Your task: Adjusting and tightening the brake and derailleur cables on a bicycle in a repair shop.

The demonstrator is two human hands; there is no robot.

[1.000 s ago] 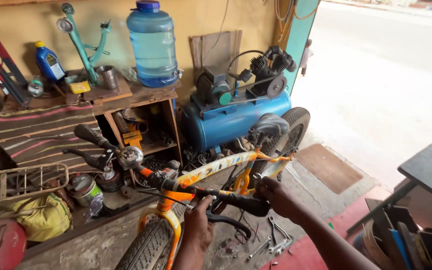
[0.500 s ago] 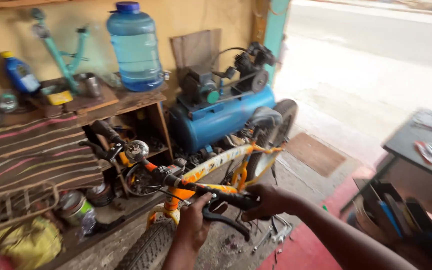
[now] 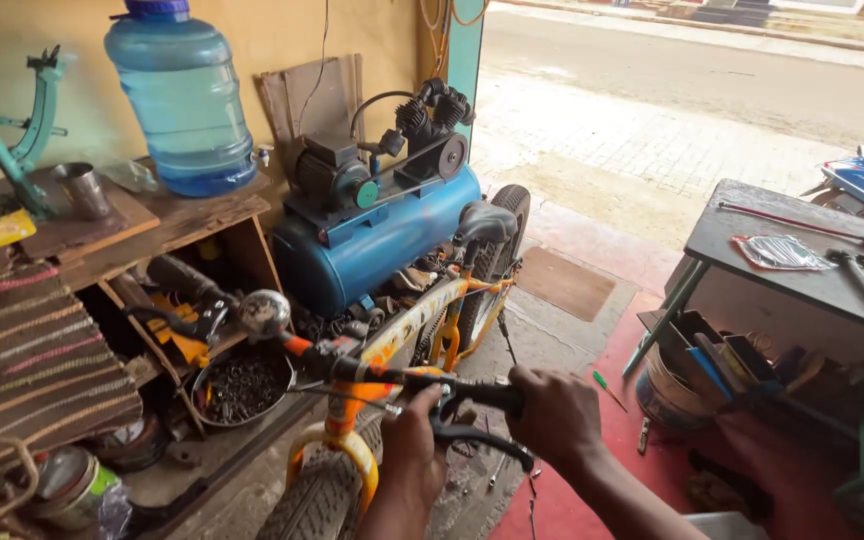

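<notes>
Below the camera, orange bicycle (image 3: 422,320) pointing rear-wheel away, handlebar (image 3: 392,375) crosswise, right hand (image 3: 552,415) and left hand (image 3: 414,445) each clamped on it.

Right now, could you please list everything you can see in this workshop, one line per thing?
bicycle: one, orange and yellow, foreground, front tyre at bottom
bell: one, chrome, on the left of the handlebar
air compressor: one, blue tank with black motor, against the wall behind the bicycle
water jug: one, blue translucent, on the wooden shelf
wooden shelf: one, brown, left
metal cup: one, silver, on the shelf
pan of small metal parts: one, dark, under the shelf
table: one, grey, right
hammer: one, on the table
left hand: one, beside the handlebar stem
right hand: one, closed on the black right grip
</notes>
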